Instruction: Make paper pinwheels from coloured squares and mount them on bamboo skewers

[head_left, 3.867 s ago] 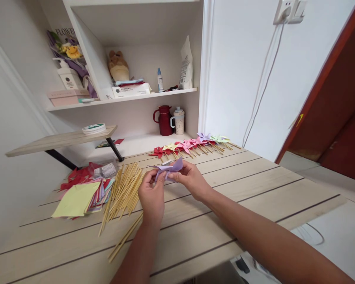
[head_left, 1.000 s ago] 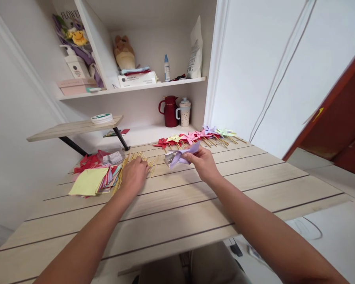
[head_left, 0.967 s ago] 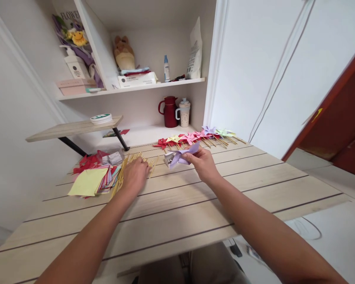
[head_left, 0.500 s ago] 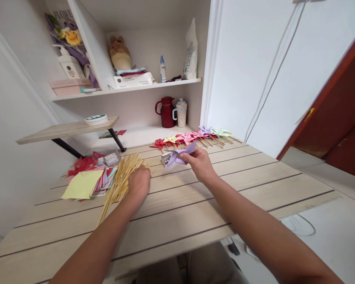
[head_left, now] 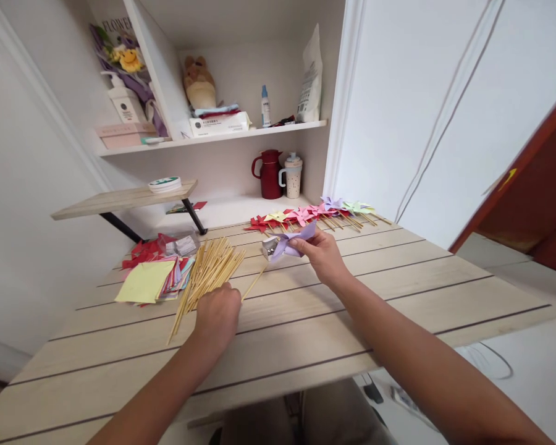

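Observation:
My left hand (head_left: 219,309) is closed around the lower end of a thin wooden stick (head_left: 254,283), which slants up and to the right, clear of the pile. Just behind that hand lies the loose pile of wooden sticks (head_left: 213,267). Between thumb and fingers, my right hand (head_left: 323,253) pinches a purple paper pinwheel (head_left: 291,242) above the table. Partly behind the pinwheel stands a small open box (head_left: 269,248) holding shiny metal bits, too small to name. Several pinwheels on sticks (head_left: 306,214) lie in a row at the back, in red, yellow, pink, purple and green.
Left of the sticks is a stack of coloured paper squares (head_left: 146,281), with red paper (head_left: 146,250) and a clear plastic box (head_left: 183,244) behind. A raised wooden shelf (head_left: 120,203) stands at the back left. A red jug (head_left: 270,176) and a cup (head_left: 293,177) are further back.
My left hand has pulled back toward me from the pile, and a single stick now shows in it. My right hand still holds the purple pinwheel. The camera view has shifted slightly.

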The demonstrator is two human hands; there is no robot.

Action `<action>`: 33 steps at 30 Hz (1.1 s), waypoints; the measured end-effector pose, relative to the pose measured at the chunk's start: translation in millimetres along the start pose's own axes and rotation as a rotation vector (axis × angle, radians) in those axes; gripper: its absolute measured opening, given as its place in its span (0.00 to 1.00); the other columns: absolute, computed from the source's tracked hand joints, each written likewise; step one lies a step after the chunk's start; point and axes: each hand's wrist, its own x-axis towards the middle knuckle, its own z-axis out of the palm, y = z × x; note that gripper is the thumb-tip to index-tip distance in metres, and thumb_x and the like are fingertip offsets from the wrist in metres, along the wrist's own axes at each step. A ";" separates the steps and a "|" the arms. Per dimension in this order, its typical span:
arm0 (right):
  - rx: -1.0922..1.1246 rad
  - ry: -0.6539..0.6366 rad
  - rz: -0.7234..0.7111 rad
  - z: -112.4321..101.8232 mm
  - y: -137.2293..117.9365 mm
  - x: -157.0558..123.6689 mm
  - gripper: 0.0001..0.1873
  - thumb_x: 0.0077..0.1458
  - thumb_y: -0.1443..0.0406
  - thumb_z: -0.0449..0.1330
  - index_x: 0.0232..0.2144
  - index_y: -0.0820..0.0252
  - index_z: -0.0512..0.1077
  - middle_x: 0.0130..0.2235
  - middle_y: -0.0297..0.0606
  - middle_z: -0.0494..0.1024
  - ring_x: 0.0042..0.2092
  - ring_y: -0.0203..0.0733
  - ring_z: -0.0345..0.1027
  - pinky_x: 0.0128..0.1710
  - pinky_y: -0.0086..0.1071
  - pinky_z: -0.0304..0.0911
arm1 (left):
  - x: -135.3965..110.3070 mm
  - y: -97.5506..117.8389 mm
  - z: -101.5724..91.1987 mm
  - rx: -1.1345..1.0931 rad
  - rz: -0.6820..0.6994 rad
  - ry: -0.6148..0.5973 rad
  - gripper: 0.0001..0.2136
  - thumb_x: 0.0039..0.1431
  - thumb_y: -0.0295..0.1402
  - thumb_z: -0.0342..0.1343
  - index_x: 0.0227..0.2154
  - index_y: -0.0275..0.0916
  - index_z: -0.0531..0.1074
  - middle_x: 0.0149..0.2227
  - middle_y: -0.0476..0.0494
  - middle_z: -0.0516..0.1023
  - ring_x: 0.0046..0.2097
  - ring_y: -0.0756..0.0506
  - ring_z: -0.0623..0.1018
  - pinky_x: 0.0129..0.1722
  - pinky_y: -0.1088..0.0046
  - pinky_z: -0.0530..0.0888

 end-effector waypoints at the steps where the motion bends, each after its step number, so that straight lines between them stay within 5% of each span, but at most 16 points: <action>1: -0.002 0.000 -0.006 -0.1 -0.2 0.0 0.15 0.40 0.56 0.74 0.26 0.58 0.77 0.25 0.32 0.76 0.28 0.37 0.65 0.30 0.33 0.63 | -2.3 -0.8 -0.5 0.014 0.000 -0.019 0.12 0.63 0.29 0.51 0.35 0.35 0.81 0.40 0.30 0.82 0.41 0.35 0.82 0.37 0.62 0.73; 15: -0.008 -0.003 -0.012 0.3 -4.2 -1.0 0.15 0.41 0.55 0.74 0.25 0.58 0.77 0.25 0.33 0.77 0.28 0.38 0.65 0.28 0.33 0.62 | -19.3 -18.1 -5.5 -0.030 -0.139 -0.042 0.11 0.62 0.35 0.54 0.32 0.38 0.81 0.35 0.32 0.83 0.42 0.35 0.82 0.41 0.61 0.72; 19: 0.001 0.014 -0.013 1.9 -7.1 -0.8 0.16 0.39 0.55 0.74 0.25 0.58 0.77 0.25 0.33 0.77 0.28 0.38 0.65 0.29 0.34 0.62 | 2.9 -21.0 -15.5 0.023 -0.144 0.080 0.19 0.69 0.41 0.46 0.37 0.37 0.81 0.39 0.31 0.82 0.43 0.33 0.81 0.39 0.60 0.72; 23: 0.027 0.025 -0.015 1.5 -8.1 0.1 0.15 0.39 0.55 0.74 0.25 0.58 0.77 0.26 0.33 0.77 0.28 0.38 0.66 0.29 0.34 0.62 | 42.1 -31.9 -15.6 -0.039 -0.050 0.299 0.16 0.69 0.35 0.45 0.42 0.38 0.79 0.47 0.35 0.79 0.47 0.37 0.79 0.43 0.63 0.71; 27: 0.044 0.037 -0.030 -2.2 -4.4 2.1 0.14 0.41 0.57 0.74 0.28 0.57 0.78 0.28 0.33 0.79 0.30 0.38 0.67 0.31 0.34 0.64 | 70.5 -39.2 -5.0 -0.038 -0.056 0.299 0.15 0.68 0.37 0.49 0.40 0.38 0.80 0.45 0.36 0.78 0.47 0.37 0.78 0.46 0.62 0.70; 33: 0.047 0.013 -0.047 -3.9 -1.6 3.2 0.12 0.45 0.58 0.73 0.31 0.57 0.80 0.32 0.35 0.81 0.33 0.40 0.71 0.35 0.34 0.66 | 75.9 -38.3 6.5 -0.039 0.060 0.319 0.14 0.66 0.34 0.50 0.40 0.39 0.81 0.46 0.36 0.78 0.51 0.36 0.76 0.48 0.60 0.69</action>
